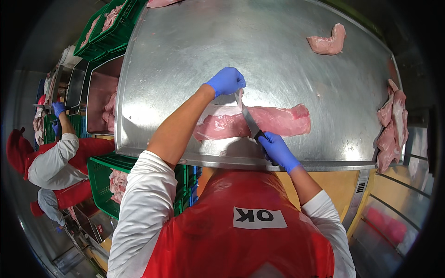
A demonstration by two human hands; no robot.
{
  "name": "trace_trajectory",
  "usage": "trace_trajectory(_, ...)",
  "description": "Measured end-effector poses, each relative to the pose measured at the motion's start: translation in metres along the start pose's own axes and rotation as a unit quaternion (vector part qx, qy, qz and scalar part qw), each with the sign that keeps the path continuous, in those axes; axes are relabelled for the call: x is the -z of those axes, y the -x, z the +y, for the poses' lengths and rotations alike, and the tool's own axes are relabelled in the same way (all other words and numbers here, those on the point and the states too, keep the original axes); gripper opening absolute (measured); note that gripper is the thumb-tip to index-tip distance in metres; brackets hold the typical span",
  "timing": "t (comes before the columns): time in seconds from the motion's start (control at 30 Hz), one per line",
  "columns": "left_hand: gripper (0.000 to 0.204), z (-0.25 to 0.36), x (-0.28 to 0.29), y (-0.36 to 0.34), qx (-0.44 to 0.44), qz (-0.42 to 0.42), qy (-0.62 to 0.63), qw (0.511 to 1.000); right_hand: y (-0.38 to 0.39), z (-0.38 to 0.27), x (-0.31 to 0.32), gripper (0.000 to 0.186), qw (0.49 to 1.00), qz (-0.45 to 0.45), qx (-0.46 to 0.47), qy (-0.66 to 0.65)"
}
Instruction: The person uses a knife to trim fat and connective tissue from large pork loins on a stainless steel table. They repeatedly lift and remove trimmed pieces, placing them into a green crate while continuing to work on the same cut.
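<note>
A long piece of pink raw meat [278, 121] lies crosswise on the steel table, close to its front edge. My left hand [226, 81], in a blue glove, is closed just beyond the meat, pinching a thin pale strip [240, 98] pulled up from it. In my gloved right hand [279, 152] is the black handle of a knife [251, 121]. Its blade points away from me over the meat, the tip close to the strip. Whether the strip is still joined to the meat is hard to tell.
A smaller piece of meat [328, 42] lies far right on the steel table [194, 41]; more meat [393, 123] hangs over its right edge. Green crates [99, 178] and a steel tub [98, 92] of meat stand left. Two co-workers in red aprons [95, 153] are at left.
</note>
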State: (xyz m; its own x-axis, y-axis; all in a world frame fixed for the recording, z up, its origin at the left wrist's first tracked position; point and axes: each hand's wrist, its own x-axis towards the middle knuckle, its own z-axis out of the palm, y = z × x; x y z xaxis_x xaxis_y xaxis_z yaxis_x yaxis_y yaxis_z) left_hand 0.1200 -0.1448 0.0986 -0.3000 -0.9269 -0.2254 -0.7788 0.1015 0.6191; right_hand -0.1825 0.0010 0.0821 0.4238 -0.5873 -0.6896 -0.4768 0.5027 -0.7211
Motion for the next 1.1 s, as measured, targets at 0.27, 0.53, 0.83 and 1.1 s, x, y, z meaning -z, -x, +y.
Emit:
trace_trajectory(0.27,0.019,-0.010,-0.005,0.004,-0.010,0.030,0.016,0.999,-0.011,0.002,0.017,0.026,0.999,-0.002,0.009,-0.049)
trace_trajectory(0.53,0.018,-0.002,-0.003,0.007,-0.002,0.027,0.013,1.000,-0.013,0.000,0.009,0.024,0.999,-0.016,0.013,-0.030)
trace_trajectory(0.83,0.018,-0.002,0.003,0.012,0.023,0.018,0.006,1.000,0.023,0.019,0.002,0.022,0.999,-0.021,0.015,-0.023)
trace_trajectory(1.1,0.016,-0.008,0.011,0.005,0.011,0.033,0.008,0.999,0.010,0.014,-0.013,0.024,0.999,-0.016,0.031,0.001)
